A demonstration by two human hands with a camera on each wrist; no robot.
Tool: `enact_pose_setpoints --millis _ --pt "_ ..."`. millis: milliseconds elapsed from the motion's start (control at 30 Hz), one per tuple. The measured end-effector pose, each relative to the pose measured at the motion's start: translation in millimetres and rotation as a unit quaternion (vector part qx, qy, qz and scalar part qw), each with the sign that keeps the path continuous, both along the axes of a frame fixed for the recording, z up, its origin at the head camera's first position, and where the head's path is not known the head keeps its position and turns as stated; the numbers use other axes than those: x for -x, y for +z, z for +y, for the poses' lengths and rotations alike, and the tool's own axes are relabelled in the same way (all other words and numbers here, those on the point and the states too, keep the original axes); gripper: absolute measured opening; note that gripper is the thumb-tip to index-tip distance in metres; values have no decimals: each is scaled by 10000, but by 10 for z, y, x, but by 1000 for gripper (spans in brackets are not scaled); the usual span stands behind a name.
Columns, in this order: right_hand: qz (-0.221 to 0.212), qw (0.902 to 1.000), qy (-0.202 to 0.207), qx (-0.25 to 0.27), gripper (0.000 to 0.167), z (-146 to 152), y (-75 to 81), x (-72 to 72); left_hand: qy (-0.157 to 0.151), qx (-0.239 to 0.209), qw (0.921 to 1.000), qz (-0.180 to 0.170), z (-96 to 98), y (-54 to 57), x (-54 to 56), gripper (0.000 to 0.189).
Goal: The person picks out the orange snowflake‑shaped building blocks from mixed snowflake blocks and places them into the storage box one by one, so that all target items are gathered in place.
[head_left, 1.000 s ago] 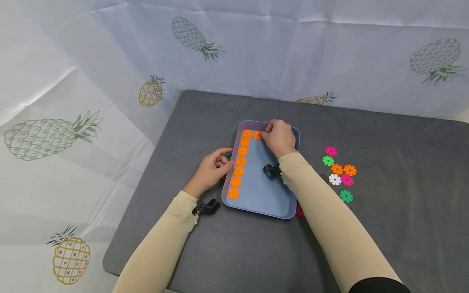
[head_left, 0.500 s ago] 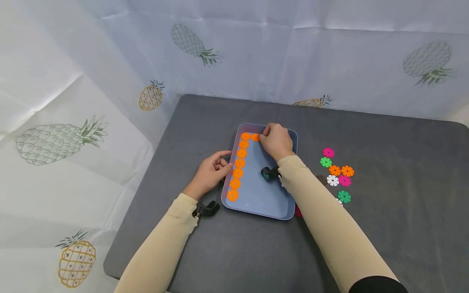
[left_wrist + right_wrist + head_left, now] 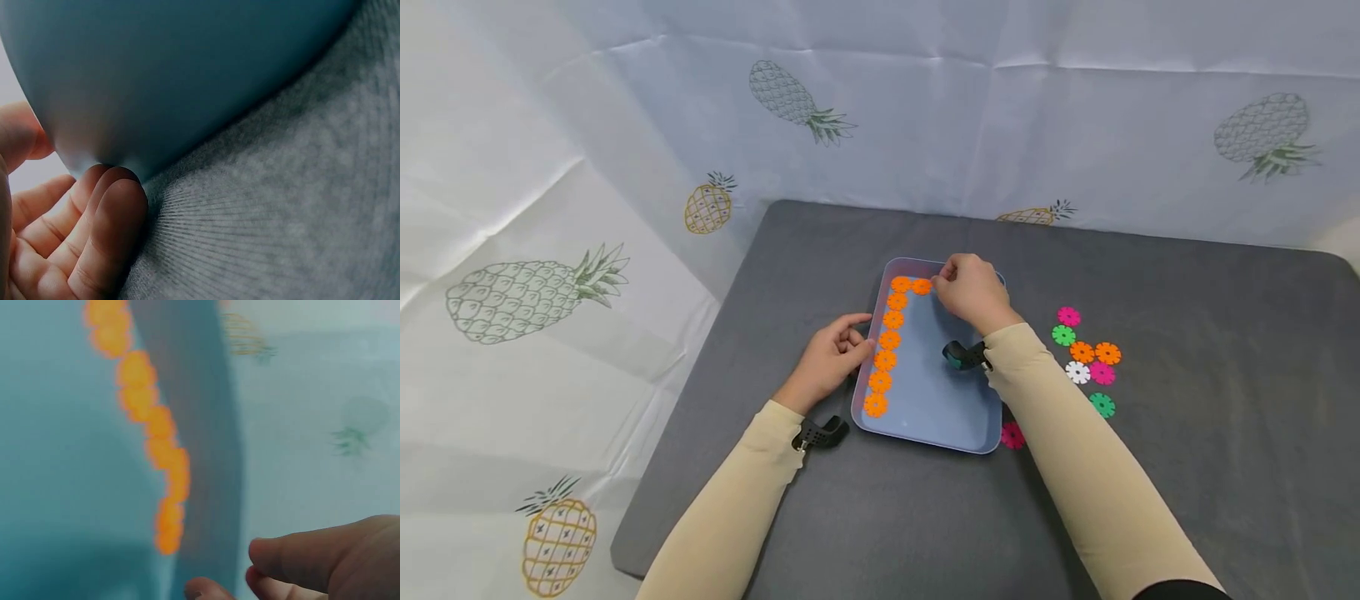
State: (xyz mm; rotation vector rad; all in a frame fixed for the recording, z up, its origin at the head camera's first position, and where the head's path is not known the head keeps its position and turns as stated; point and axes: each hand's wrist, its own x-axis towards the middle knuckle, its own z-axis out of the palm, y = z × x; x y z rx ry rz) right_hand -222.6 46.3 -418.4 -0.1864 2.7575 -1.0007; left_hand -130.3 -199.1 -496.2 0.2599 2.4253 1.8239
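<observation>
A shallow blue tray (image 3: 940, 392) lies on the table, its wall purplish on the left. Orange snowflake discs (image 3: 889, 339) run in a column down its left side, blurred in the right wrist view (image 3: 136, 370). Beside the top one lies another orange disc (image 3: 921, 286), at the far wall. Just right of it my right hand (image 3: 974, 292) hovers inside the tray. In the right wrist view its fingertips (image 3: 259, 553) stand apart with nothing showing between them. My left hand (image 3: 831, 354) holds the tray's left rim, its curled fingers (image 3: 119, 206) against the outer wall.
Right of the tray, loose snowflake discs lie on the grey table (image 3: 1217, 400): pink (image 3: 1068, 317), light green (image 3: 1063, 336), orange (image 3: 1107, 353), white (image 3: 1077, 372), dark green (image 3: 1102, 406). A crimson disc (image 3: 1012, 435) sits at the tray's lower right, partly behind the right sleeve.
My right fingers have drawn slightly right, and the top-row orange disc shows whole. My left hand stays at the rim. The head view has tilted, so everything sits lower.
</observation>
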Motion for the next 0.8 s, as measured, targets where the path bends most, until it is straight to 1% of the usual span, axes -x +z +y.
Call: enact_pose_setpoints --millis 167,267,367,533,800 --pt "-19 9988 23 490 22 106 166 -112 26 1 10000 -3 -2 36 -10 48" --pt "-40 9986 10 523 24 156 252 -173 28 -21 10000 -26 0 44 -5 49" --pt "-45 9989 -1 470 26 194 299 -231 21 -39 10000 -38 4 37 0 50" --pt "31 9992 -63 393 29 260 290 -338 29 -55 10000 12 11 11 8 49" --pt "170 9993 -286 165 30 459 179 -479 -42 -37 9999 88 8 -1 2 46"
